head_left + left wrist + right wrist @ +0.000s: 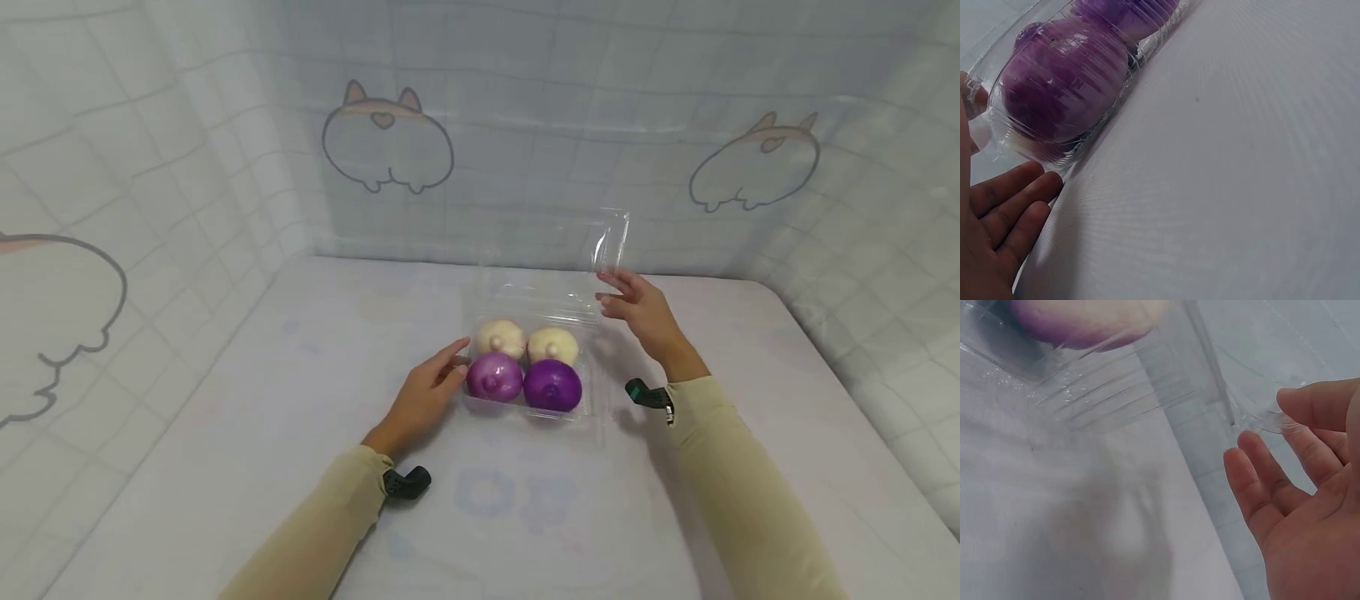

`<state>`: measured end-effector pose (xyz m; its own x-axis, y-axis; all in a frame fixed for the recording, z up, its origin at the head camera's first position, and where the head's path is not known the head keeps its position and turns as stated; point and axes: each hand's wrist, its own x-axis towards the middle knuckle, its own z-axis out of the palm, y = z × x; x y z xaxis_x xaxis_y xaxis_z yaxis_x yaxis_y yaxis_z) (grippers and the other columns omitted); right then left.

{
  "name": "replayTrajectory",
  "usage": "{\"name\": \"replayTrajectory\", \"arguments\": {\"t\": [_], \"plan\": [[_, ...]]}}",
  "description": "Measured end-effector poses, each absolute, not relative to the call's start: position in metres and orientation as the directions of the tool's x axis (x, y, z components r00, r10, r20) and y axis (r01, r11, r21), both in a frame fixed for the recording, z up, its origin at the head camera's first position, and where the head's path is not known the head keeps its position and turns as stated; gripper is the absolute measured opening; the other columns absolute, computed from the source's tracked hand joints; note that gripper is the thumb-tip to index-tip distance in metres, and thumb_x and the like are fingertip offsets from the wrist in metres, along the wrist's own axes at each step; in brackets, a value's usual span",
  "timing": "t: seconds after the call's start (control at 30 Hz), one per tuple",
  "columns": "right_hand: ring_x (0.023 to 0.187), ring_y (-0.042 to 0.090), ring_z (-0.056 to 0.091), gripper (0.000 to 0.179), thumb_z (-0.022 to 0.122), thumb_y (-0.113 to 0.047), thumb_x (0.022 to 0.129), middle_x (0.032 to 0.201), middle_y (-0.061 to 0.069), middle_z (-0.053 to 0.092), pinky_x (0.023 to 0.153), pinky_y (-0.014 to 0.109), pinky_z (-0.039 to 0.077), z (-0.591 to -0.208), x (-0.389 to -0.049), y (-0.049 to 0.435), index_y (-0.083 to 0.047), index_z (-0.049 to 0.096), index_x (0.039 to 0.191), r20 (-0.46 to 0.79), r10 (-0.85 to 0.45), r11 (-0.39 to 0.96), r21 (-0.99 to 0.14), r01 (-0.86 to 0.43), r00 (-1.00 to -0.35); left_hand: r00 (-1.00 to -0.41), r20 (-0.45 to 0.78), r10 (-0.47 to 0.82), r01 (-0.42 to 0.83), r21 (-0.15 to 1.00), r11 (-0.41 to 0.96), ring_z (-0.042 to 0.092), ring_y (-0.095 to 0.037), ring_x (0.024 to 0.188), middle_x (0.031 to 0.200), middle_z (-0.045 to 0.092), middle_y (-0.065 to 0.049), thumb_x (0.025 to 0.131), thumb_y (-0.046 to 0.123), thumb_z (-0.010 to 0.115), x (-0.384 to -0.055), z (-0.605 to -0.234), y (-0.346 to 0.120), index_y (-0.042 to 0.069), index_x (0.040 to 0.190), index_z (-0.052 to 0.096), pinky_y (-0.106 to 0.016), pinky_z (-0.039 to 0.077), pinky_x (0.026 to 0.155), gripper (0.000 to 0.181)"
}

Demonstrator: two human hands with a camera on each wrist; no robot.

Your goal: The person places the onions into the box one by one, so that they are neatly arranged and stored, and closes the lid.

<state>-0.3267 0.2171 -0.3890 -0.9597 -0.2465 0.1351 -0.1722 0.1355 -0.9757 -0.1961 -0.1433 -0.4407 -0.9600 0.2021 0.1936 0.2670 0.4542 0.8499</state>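
A clear plastic clamshell box (551,414) stands on the table with its hinged lid (555,218) raised at the back. Inside sit two purple onions (552,385) in front and two cream-white onions (553,345) behind. My right hand (641,315) pinches the right edge of the lid between thumb and fingers; the right wrist view shows the thumb (1316,405) over the clear edge. At the box's left side is my left hand (429,390), its fingertips right at the wall. In the left wrist view, several fairly straight fingers (1019,215) lie beside the box's lower corner.
A white cloth (300,467) with faint prints covers the table. Pale grid-patterned curtains (570,133) with cartoon animal drawings surround it at the back and sides. Dark wrist cameras (408,483) are strapped on both wrists over beige sleeves (315,525).
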Motion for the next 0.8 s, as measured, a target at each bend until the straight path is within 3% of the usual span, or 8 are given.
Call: {"name": "replayTrajectory", "arguments": {"t": [0.3,0.53,0.67,0.8], "plan": [[0.132,0.04,0.049,0.058,0.057,0.005,0.099,0.15,0.02,0.046,0.087,0.026,0.055,-0.383,-0.317,0.22,-0.003,0.038,0.152,0.148,-0.182,-0.013,-0.989,-0.149,-0.972,-0.961,0.189,0.203,0.265,0.847,0.461,0.062,-0.021,0.113,0.13,0.065,-0.004,0.104,0.028,0.052,-0.198,-0.443,-0.139,0.025,0.153,0.043,-0.045,0.048,0.099,0.05],[0.13,0.037,0.051,0.061,0.057,0.006,0.098,0.149,0.021,0.047,0.087,0.026,0.055,-0.384,-0.31,0.218,-0.01,0.039,0.154,0.18,-0.163,0.004,-0.983,-0.183,-0.97,-0.964,0.174,0.202,0.251,0.852,0.46,0.061,-0.021,0.117,0.13,0.065,-0.005,0.105,0.028,0.052,-0.197,-0.442,-0.139,0.027,0.154,0.042,-0.045,0.046,0.102,0.05],[0.132,0.036,0.051,0.056,0.053,0.005,0.099,0.148,0.021,0.048,0.091,0.028,0.053,-0.385,-0.305,0.217,-0.01,0.041,0.153,0.206,-0.159,-0.004,-0.978,-0.208,-0.966,-0.966,0.17,0.195,0.243,0.856,0.456,0.061,-0.02,0.115,0.128,0.066,-0.004,0.105,0.028,0.052,-0.196,-0.441,-0.138,0.028,0.153,0.043,-0.044,0.046,0.103,0.05],[0.133,0.033,0.049,0.049,0.047,-0.003,0.103,0.146,0.022,0.049,0.103,0.037,0.047,-0.384,-0.299,0.216,-0.01,0.043,0.151,0.221,-0.162,-0.027,-0.975,-0.22,-0.962,-0.964,0.181,0.197,0.253,0.854,0.455,0.062,-0.021,0.115,0.126,0.066,-0.005,0.105,0.027,0.052,-0.196,-0.442,-0.138,0.026,0.153,0.043,-0.044,0.045,0.103,0.049]]}}
